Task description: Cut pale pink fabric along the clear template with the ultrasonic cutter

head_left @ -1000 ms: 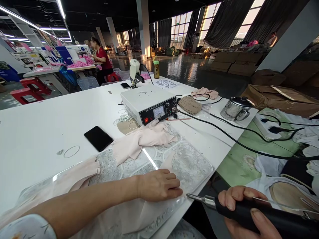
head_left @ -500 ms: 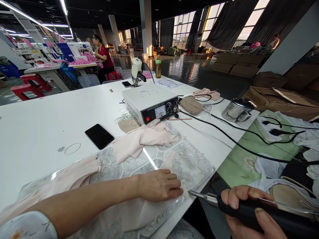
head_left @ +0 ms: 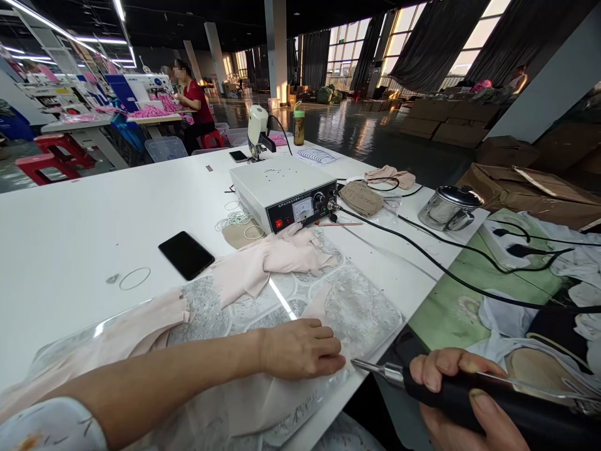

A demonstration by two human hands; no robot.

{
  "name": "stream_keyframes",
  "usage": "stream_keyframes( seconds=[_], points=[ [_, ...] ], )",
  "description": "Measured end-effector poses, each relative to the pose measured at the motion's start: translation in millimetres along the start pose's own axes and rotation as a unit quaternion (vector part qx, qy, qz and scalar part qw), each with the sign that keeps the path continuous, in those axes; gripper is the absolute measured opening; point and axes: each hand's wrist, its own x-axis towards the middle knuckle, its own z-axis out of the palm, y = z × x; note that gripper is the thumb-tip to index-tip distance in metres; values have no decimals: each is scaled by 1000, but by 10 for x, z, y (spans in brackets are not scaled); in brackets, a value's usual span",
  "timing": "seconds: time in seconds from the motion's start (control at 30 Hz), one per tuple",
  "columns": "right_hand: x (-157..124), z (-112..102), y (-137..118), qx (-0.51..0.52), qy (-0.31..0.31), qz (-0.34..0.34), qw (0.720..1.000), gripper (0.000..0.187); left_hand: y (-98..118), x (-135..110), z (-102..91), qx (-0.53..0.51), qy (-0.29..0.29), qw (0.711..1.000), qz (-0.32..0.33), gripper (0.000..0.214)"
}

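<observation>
My left hand (head_left: pixel 303 351) rests palm down with curled fingers on a piece of pale pink fabric (head_left: pixel 263 404), pressing it to a clear, patterned plastic mat (head_left: pixel 366 300) at the table's front edge. Its fingertips are partly hidden. My right hand (head_left: pixel 462 391) grips the black handle of an ultrasonic cutter (head_left: pixel 417 378). The cutter's pointed metal tip is at the mat's edge, just right of my left fingers; whether it touches fabric I cannot tell. More pale pink fabric pieces (head_left: pixel 267 257) lie bunched farther up the mat, and others (head_left: pixel 145 322) are spread left of my forearm.
A control box (head_left: pixel 295 200) with a dial and black cables stands behind the mat. Around it are a phone (head_left: pixel 186 255), rubber bands (head_left: pixel 233 220), a lidded glass pot (head_left: pixel 448 210) and a bottle (head_left: pixel 299 125). A power strip (head_left: pixel 507 244) sits on a green surface at right.
My right hand and the cutter have shifted slightly left, the tip drawing a little nearer my left fingers. My left hand stays in place on the fabric.
</observation>
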Motion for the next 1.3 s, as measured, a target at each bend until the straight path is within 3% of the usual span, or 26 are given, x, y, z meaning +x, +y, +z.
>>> stream_keyframes(
  seconds=[1.0, 1.3],
  points=[
    [-16, 2, -14, 12, -92, -5, 996, 10, -3, 2, 14, 3, 33, 999, 4, 14],
    [-18, 26, -38, 16, -77, -12, 997, 12, -5, 5, -3, 6, 35, 999, 10, 12]
  ],
)
